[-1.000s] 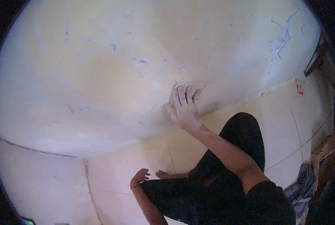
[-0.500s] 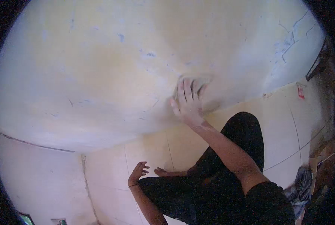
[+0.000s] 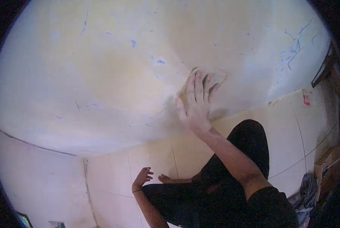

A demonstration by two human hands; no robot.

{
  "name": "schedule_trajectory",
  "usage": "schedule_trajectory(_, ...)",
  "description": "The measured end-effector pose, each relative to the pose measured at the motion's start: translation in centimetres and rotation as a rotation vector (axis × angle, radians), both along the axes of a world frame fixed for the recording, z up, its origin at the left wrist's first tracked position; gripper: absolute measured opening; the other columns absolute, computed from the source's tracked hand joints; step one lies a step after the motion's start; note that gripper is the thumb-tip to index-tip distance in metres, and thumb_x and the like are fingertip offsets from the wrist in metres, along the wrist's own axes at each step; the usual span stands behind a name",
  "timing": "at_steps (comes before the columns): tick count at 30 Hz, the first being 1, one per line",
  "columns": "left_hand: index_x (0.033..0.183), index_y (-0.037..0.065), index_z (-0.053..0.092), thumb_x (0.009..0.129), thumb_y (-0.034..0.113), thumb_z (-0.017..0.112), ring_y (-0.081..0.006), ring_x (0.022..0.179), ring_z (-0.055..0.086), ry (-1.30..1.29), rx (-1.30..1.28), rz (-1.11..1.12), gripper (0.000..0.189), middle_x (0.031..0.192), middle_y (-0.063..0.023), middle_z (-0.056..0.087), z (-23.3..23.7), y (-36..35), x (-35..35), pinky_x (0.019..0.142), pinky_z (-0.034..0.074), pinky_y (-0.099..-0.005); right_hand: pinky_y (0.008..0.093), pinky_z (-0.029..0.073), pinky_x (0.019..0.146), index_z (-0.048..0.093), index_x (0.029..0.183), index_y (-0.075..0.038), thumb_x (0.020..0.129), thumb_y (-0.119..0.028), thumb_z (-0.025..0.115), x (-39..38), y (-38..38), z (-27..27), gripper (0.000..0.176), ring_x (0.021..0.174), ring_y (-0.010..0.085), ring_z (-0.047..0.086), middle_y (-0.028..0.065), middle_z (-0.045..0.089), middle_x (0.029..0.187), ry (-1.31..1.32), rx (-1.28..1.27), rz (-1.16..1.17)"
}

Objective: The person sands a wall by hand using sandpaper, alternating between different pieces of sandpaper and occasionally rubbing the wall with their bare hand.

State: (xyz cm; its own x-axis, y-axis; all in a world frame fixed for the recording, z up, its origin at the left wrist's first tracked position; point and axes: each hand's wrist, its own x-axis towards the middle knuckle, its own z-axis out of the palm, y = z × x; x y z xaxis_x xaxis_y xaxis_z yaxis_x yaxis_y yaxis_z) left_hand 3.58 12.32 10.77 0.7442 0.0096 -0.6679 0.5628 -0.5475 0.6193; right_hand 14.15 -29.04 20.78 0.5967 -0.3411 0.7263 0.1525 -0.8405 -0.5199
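Note:
My right hand (image 3: 198, 100), dusted with pale powder, presses a flat, light-coloured sheet or cloth (image 3: 217, 76) against the scuffed wall (image 3: 109, 83). Its fingers lie over the piece, whose edges show past the fingertips; the exact material cannot be made out. Around it the wall has bluish chips and cracks. Lower down, my left hand (image 3: 143, 178) rests by my bent knee with its fingers apart and nothing in them.
Below the wall lies a tiled floor (image 3: 154, 152), where I sit with my legs folded. A dark plastic bag (image 3: 308, 190) and cardboard (image 3: 329, 161) are at the right. A small red label (image 3: 306, 97) is at the upper right.
My right hand has moved slightly up and right along the wall with the piece, relative to my body. My left hand has barely moved.

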Motion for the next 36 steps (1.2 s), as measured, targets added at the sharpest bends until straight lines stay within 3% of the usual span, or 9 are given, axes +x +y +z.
schedule_trajectory(4,0.123,0.007,0.045,0.096,0.040,0.045,-0.0184,0.073,0.062,0.190,0.126,0.010,0.044,0.103,-0.0112,0.065,-1.0,1.4,0.6,0.067,0.050,-0.0307,0.0726,0.004,0.102,0.025,0.139,0.010,0.087,-0.036,0.052,0.0,0.3,-2.9,0.074,0.132,0.0552,0.015,0.0295,0.021,0.145,0.025,-0.160,0.007)
schedule_trajectory(7,0.122,0.007,0.044,0.096,0.037,0.044,-0.0189,0.076,0.063,0.023,0.077,-0.057,0.040,0.105,-0.0118,0.064,-1.8,1.2,1.1,0.065,0.051,-0.0324,0.0720,0.005,0.103,0.028,0.138,0.009,0.087,-0.037,0.052,-0.8,-0.1,0.4,0.073,0.134,0.0537,0.013,0.0283,0.020,0.147,0.016,-0.052,0.066)
schedule_trajectory(9,0.120,0.007,0.046,0.096,0.036,0.043,-0.0179,0.074,0.063,-0.046,-0.001,-0.035,0.038,0.104,-0.0117,0.065,0.0,-0.1,-0.1,0.063,0.051,-0.0323,0.0722,0.004,0.103,0.029,0.138,0.009,0.087,-0.038,0.052,0.0,0.5,-4.1,0.073,0.135,0.0525,0.011,0.0269,0.018,0.148,0.056,-0.158,0.027)
schedule_trajectory(13,0.121,0.008,0.047,0.096,0.035,0.044,-0.0172,0.074,0.062,0.142,0.191,-0.027,0.037,0.104,-0.0108,0.065,-1.0,1.1,0.5,0.065,0.050,-0.0308,0.0728,0.010,0.102,0.040,0.135,0.004,0.087,-0.040,0.052,0.0,1.3,-3.0,0.067,0.136,0.0474,0.017,0.0198,0.026,0.148,-0.046,-0.083,-0.018)
schedule_trajectory(18,0.119,0.008,0.049,0.094,0.041,0.047,-0.0186,0.075,0.062,0.047,-0.004,-0.002,0.042,0.101,-0.0108,0.065,-0.9,1.3,-0.1,0.064,0.049,-0.0313,0.0707,0.006,0.104,0.030,0.139,0.006,0.087,-0.037,0.054,0.8,0.8,-4.7,0.071,0.136,0.0505,0.013,0.0234,0.022,0.148,-0.066,-0.176,-0.016)
schedule_trajectory(25,0.121,0.007,0.047,0.093,0.042,0.047,-0.0188,0.074,0.062,0.042,0.053,-0.007,0.044,0.101,-0.0110,0.065,-0.9,1.5,-0.4,0.065,0.049,-0.0313,0.0715,0.005,0.103,0.028,0.140,0.006,0.087,-0.039,0.053,0.2,-0.3,0.5,0.074,0.133,0.0541,0.015,0.0283,0.023,0.146,0.018,-0.065,0.047)
schedule_trajectory(28,0.121,0.007,0.048,0.093,0.042,0.047,-0.0179,0.072,0.062,0.087,0.076,0.010,0.044,0.102,-0.0110,0.065,-2.0,2.0,0.3,0.064,0.050,-0.0312,0.0722,0.009,0.102,0.031,0.140,0.001,0.089,-0.039,0.050,0.9,2.3,-7.1,0.068,0.132,0.0509,0.022,0.0218,0.027,0.146,0.003,-0.131,0.014)
schedule_trajectory(34,0.120,0.009,0.049,0.094,0.044,0.048,-0.0165,0.074,0.062,0.011,-0.003,0.013,0.044,0.103,-0.0098,0.065,0.4,0.2,-0.3,0.066,0.049,-0.0295,0.0712,0.009,0.103,0.029,0.140,0.005,0.088,-0.040,0.052,-0.3,0.9,3.9,0.073,0.129,0.0549,0.022,0.0274,0.029,0.143,0.002,-0.065,0.054)
schedule_trajectory(36,0.120,0.009,0.049,0.094,0.044,0.047,-0.0162,0.075,0.062,0.084,0.073,0.009,0.044,0.103,-0.0099,0.065,-0.5,1.0,-0.1,0.066,0.049,-0.0294,0.0712,0.008,0.103,0.029,0.140,0.005,0.088,-0.040,0.052,0.0,0.5,3.2,0.072,0.130,0.0543,0.022,0.0271,0.029,0.143,0.003,-0.077,0.060)
